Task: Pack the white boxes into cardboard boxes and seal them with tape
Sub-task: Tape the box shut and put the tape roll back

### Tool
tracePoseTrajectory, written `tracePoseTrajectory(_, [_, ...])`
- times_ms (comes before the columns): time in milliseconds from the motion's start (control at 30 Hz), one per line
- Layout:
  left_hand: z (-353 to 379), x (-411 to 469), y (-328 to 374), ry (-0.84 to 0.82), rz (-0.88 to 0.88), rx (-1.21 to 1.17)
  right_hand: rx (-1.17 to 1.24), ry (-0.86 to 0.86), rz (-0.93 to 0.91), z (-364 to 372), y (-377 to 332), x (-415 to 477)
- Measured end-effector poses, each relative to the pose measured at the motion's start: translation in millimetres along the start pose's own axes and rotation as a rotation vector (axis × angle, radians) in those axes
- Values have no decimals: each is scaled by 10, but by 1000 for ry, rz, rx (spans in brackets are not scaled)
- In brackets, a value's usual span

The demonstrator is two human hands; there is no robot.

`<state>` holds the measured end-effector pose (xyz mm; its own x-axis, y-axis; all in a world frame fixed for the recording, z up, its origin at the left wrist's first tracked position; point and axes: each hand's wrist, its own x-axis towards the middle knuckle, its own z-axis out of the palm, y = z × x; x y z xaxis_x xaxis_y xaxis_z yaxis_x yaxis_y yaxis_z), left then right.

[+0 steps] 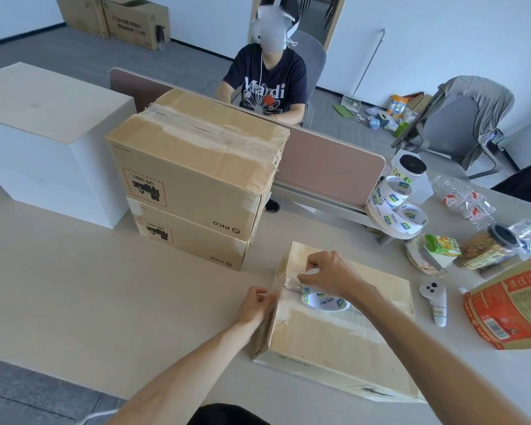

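A closed cardboard box (pixel 344 338) lies on the table in front of me, with clear tape along its top seam. A roll of clear tape (pixel 325 302) rests on its lid. My right hand (pixel 328 274) pinches the tape strip just above the roll, near the box's left end. My left hand (pixel 255 305) pinches the tape end against the box's left edge. Two taped cardboard boxes (pixel 196 167) stand stacked behind. A large white box (pixel 43 142) sits at the left.
Spare tape rolls (pixel 396 210) are piled at the divider's right end. A white controller (pixel 434 299), a jar (pixel 488 246), plastic bottles (pixel 463 194) and a red-printed carton (pixel 515 305) crowd the table's right side. A person sits across the divider (pixel 325 167).
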<state>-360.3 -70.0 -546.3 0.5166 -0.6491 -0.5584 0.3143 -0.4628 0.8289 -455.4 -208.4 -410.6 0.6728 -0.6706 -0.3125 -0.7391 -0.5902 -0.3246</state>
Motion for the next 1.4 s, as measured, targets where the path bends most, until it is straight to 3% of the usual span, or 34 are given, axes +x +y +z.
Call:
tracePoseTrajectory(100, [-81,-15,87,56,82,156,15,-6,7,-3,11,0])
tracePoseTrajectory(167, [-125,-93,173,60,190,138,25,-11,10,-1,22,14])
tracePoseTrajectory(333, [-124,-359,292,-375,209,242,53,-3,-12,12,53,30])
tracePoseTrajectory(433, [-73,-397,350,-478,213,288,60,14,-18,19,57,12])
tracePoseTrajectory(767, [39,-425,527,-363,158,503,121,4,-28,0,105,-29])
tracePoseTrajectory(967, [97,-477,451,-265,293,836,225,55,-107,37,157,-74])
tracePoseTrajectory(1133, [121,-385,603,-230,653,1237,187,124,-100,-52,324,-152])
tracePoseTrajectory(1200, [121,-305,632,-264,692,1365,222,136,-74,-100,416,-190])
tracePoseTrajectory(1400, [99,-194,562,-341,668,1337,509,107,-77,-5,539,-264])
